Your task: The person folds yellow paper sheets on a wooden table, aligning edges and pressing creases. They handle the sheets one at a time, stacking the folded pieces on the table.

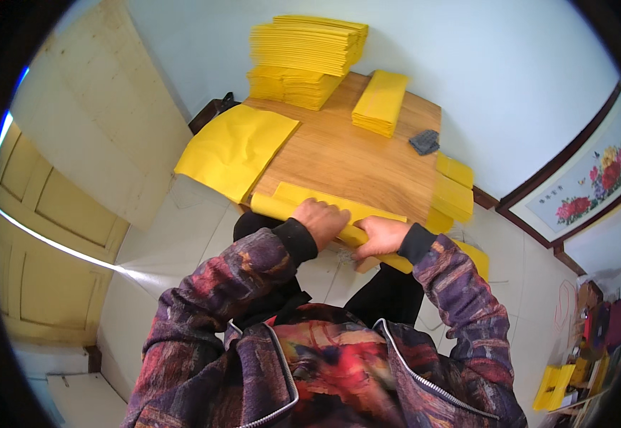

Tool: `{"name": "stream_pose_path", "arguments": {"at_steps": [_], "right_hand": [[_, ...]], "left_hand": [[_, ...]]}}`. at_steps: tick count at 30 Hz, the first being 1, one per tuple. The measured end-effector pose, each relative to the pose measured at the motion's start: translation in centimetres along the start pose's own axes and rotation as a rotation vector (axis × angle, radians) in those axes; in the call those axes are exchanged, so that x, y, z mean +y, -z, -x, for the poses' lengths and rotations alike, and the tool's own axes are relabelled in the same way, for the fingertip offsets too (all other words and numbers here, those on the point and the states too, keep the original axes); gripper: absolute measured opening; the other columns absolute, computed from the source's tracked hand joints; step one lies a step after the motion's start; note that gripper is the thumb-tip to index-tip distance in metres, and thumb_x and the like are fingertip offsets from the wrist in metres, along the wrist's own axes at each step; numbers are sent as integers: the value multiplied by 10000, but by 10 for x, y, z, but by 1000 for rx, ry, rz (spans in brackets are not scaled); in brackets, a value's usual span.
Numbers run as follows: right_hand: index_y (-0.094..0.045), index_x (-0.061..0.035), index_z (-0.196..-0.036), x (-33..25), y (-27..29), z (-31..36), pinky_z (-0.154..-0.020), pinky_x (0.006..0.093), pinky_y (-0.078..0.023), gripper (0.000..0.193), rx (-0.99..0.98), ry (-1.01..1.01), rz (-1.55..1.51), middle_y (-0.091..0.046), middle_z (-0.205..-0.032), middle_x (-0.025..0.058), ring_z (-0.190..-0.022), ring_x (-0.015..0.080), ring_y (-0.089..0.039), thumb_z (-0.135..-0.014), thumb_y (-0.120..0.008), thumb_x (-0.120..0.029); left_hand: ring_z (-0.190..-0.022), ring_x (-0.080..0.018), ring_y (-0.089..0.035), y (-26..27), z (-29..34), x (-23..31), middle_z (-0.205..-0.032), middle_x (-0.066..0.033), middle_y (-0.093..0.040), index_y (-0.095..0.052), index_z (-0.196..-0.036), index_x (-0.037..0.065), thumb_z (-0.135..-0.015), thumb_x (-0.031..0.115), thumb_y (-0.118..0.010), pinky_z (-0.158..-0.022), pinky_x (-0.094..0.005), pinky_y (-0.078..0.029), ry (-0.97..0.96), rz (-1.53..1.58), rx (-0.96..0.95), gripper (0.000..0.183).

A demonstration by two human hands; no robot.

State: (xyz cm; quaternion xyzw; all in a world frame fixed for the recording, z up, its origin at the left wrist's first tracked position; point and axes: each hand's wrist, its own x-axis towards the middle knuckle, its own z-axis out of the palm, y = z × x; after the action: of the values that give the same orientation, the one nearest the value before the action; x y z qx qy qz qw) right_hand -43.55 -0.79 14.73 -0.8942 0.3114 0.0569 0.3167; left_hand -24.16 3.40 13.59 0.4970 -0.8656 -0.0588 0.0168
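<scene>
Left hand (322, 218): grip closed palm-down over the long folded strip of yellow paper (325, 207), fingers curled across its upper face. Right hand (380, 236): grip closed on the same strip just beside the left hand, thumb side toward it, the knuckles pressing the strip's lower edge. The strip lies along the near edge of the wooden counter (353, 160), its right end overhanging the corner.

Further out: a large flat yellow paper sheet (235, 150) hangs over the counter's left edge; a tall stack of folded yellow paper (303, 57) stands at the far left corner; a smaller yellow stack (380, 102) lies to its right; a small dark grey block (425, 141) rests near the right edge; more yellow pieces (453, 189) sit along that edge.

Judgement: the fold appears to be under pressing. To do it well, both hands should hold the edges aligned, bear down evenly, and run along the crease against the counter edge without letting the overhanging end twist.
</scene>
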Motion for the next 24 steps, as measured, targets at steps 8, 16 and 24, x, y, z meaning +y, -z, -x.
{"name": "stream_pose_path", "arguments": {"at_steps": [8, 16, 24], "right_hand": [[-567, -16, -878, -23, -12, 14, -665, 460, -506, 268, 248, -112, 355, -669, -806, 152, -793, 338, -660, -692, -695, -160], [-531, -27, -975, -19, -21, 19, -650, 456, -494, 381, 256, -76, 361, -652, -875, 181, -805, 385, -629, -712, -742, -205], [-592, -8, -1148, 2, -12, 9, -704, 305, -516, 493, -319, -154, -547, -681, -956, 66, -782, 138, -618, -747, -759, -242]], "left_hand": [[-900, -339, -643, 29, -1, -24, -914, -175, -674, -596, -997, 50, -688, 268, -743, -753, -417, -496, -122, 349, -391, 406], [-899, -342, -643, 20, 5, -26, -939, -154, -678, -604, -1041, 76, -684, 257, -741, -789, -412, -489, -122, 338, -437, 424], [-865, -347, -642, 14, 12, -20, -849, -123, -667, -559, -986, 118, -702, 320, -733, -712, -471, -490, -66, -63, -187, 389]]}}
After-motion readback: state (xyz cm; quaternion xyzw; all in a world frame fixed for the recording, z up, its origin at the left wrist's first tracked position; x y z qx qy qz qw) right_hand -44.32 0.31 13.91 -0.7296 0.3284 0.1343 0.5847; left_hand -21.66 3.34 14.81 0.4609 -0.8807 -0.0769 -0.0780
